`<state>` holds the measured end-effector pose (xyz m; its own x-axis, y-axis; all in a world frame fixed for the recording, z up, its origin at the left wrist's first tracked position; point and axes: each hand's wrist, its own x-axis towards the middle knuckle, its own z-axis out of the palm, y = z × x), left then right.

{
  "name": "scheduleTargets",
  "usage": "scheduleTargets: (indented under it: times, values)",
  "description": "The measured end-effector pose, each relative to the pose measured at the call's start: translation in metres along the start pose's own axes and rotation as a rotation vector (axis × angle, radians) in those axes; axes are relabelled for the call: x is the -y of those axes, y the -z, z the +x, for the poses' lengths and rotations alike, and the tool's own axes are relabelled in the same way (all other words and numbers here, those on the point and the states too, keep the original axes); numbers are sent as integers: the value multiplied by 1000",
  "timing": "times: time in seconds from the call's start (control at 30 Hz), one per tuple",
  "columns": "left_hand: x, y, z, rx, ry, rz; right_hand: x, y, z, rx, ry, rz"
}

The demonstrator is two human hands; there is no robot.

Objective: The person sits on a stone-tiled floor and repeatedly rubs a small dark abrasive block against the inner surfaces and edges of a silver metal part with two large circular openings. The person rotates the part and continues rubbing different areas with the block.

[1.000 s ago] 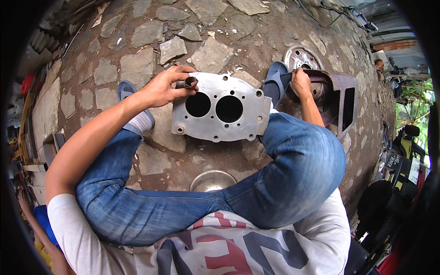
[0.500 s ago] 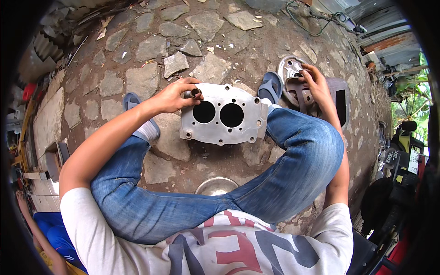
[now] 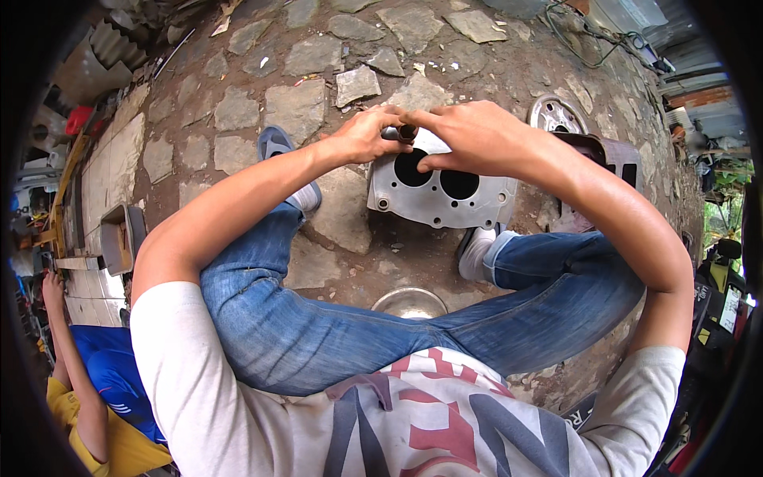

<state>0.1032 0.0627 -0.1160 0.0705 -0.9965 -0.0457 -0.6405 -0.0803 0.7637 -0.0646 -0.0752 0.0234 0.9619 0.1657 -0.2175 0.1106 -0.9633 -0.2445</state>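
Note:
A grey cast-metal housing (image 3: 485, 191) with two large round bores and several bolt holes sits on the ground between my feet. My left hand (image 3: 367, 135) is closed around a short dark metal tube (image 3: 406, 132) at the housing's upper left corner. From the right, my right hand (image 3: 473, 139) reaches over the housing. Its index finger comes up against the tube's top, while the thumb stands apart over the bores. The back of that hand hides its other fingertips and part of the housing.
A round perforated metal plate (image 3: 558, 115) and a rusty brown metal part (image 3: 608, 155) lie at the right. A metal bowl (image 3: 409, 300) stands between my legs. At the left is a grey tray (image 3: 122, 238), near another person's arm (image 3: 75, 350). A vehicle (image 3: 727, 298) stands far right.
My right hand has left the metal parts at the right and come across to the tube. My left hand keeps hold of the tube. The view has shifted, and my right leg has moved lower.

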Motion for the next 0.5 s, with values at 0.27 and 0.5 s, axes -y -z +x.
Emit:
scheduleTargets:
  times: [0.27, 0.5]
  values:
    - [-2, -10, -10, -64, -80, -5, -19, -46, 19, -212, 135, 118]
    - [-2, -3, 2, -3, -6, -129, -26, -28, 32, -89, 167, -30]
